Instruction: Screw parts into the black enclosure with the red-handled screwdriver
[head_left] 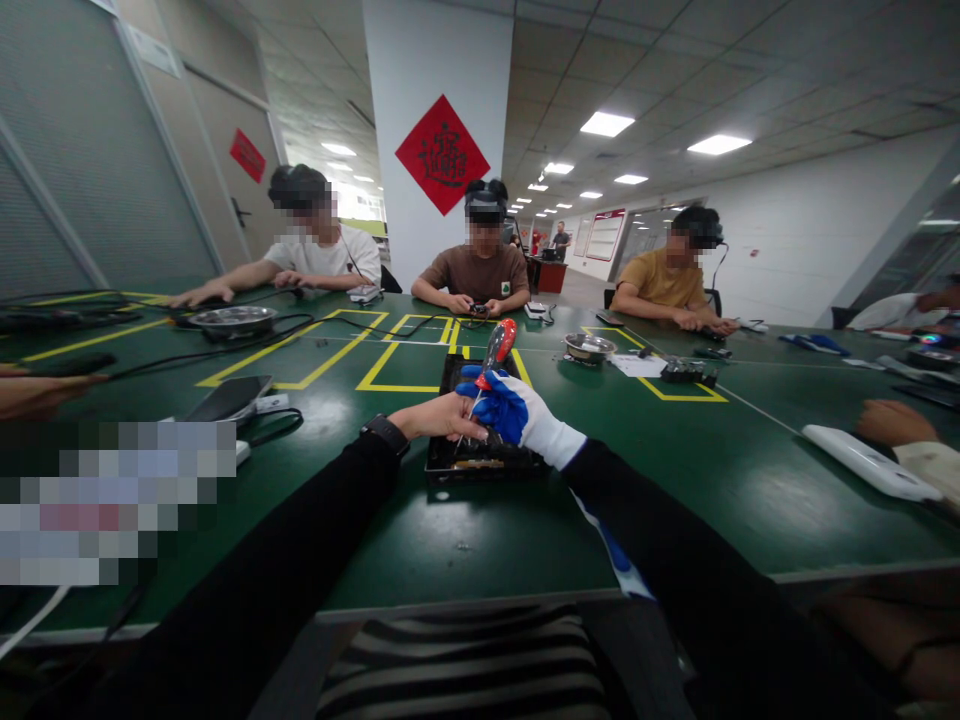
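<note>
A screwdriver with a red and grey handle (501, 345) stands tilted over a black open casing (442, 462) on the green table. My right hand (517, 410), in a blue and white glove, is closed round the lower handle and shaft. Bare, with a black watch at the wrist, my left hand (444, 417) has its fingers pressed together beside the shaft, over the casing; what they hold, if anything, is hidden. A small orange-brown strip (478, 464) lies in the casing's near end.
Metal bowls stand left (234, 320) and right (589, 347) on the green table (405, 560). A phone (229, 398) and cables lie left, a white device (868, 462) right. Black parts (686, 372) sit at back right. Several people sit around the table.
</note>
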